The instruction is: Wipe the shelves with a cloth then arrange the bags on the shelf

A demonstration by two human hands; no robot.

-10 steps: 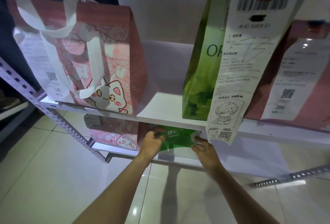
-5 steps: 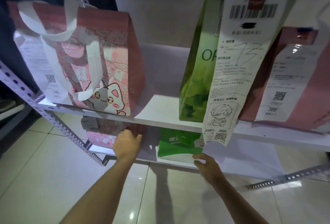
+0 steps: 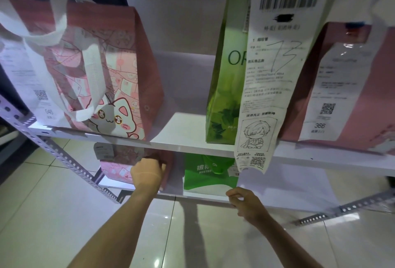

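**Left hand gripping a pink bag on the lower shelf**

The person's left hand (image 3: pixel 147 172) is closed on the right side of a small pink bag (image 3: pixel 119 166) standing on the lower shelf (image 3: pixel 205 196) — fingers wrapped around its edge. The right hand (image 3: pixel 245 201) hovers just in front of that shelf's front edge, fingers loosely curled and holding nothing. Just beyond it, apart from the pink bag, a green bag (image 3: pixel 208 173) sits on the same shelf.

On the upper shelf (image 3: pixel 188 137) stand three larger bags: a pink cat-print bag (image 3: pixel 111 88) with white handles at the left, a tall green bag (image 3: pixel 226 88) in the middle, and a plain pink bag (image 3: pixel 350 88) at the right. A long white receipt (image 3: pixel 275 71) hangs down the tall green bag — its end drops below the upper shelf's edge. The floor is pale glossy tile (image 3: pixel 53 225).
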